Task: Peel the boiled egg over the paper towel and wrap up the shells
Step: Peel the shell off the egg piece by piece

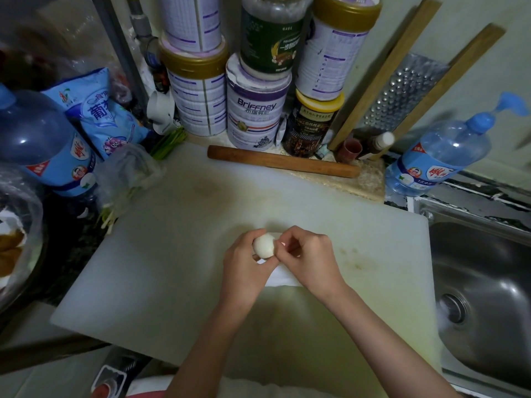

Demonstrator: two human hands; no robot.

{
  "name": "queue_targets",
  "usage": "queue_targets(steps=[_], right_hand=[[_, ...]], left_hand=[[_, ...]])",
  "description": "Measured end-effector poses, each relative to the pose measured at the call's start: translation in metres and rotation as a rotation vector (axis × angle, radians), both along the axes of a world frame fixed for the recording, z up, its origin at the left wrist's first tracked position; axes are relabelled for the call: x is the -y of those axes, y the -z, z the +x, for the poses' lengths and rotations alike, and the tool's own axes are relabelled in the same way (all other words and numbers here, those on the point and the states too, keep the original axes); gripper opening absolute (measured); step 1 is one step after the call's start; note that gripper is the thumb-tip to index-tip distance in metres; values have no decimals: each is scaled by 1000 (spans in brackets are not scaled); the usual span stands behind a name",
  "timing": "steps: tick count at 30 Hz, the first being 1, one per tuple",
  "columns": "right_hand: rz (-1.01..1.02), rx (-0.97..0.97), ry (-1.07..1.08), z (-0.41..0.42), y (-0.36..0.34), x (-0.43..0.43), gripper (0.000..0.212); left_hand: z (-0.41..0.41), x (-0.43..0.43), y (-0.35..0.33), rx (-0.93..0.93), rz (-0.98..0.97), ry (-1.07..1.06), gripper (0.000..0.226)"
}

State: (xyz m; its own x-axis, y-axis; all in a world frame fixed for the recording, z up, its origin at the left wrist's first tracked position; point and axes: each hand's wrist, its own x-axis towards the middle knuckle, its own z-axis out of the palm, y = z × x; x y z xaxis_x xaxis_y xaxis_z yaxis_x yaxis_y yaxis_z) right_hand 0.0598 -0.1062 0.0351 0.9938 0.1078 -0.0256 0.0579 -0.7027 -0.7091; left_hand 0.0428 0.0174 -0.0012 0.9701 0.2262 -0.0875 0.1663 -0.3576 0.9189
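A white boiled egg (pixel 263 245) sits in my left hand (pixel 244 265), whose fingers curl round it from below and the left. My right hand (pixel 309 258) is against the egg's right side, its thumb and fingertips pinching at the shell there. Both hands hover over a white paper towel (pixel 280 278), mostly hidden beneath them, which lies on the white cutting board (pixel 172 254). No loose shell pieces are visible.
A wooden rolling pin (pixel 283 161) lies at the board's far edge, with stacked tins (pixel 255 110) and a grater (pixel 402 90) behind. Blue bottles stand at the left (pixel 43 145) and right (pixel 439 156). A steel sink (pixel 485 282) is at the right.
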Motion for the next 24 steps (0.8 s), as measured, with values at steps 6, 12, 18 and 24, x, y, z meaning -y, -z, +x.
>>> queue_targets(steps=[6,12,18,24], right_hand=[[9,-48,-8,6,3,6,11],[19,-85,111,7,11,7,10],[-1,-125,123,7,16,10,11],[-37,-147,174,8,21,13,12]], left_hand=[[-1,-2,0,-61,-75,-23,48],[1,-3,1,-112,-212,-41,48],[0,-6,4,-134,-356,-67,47],[1,-10,7,-167,-533,-87,43]])
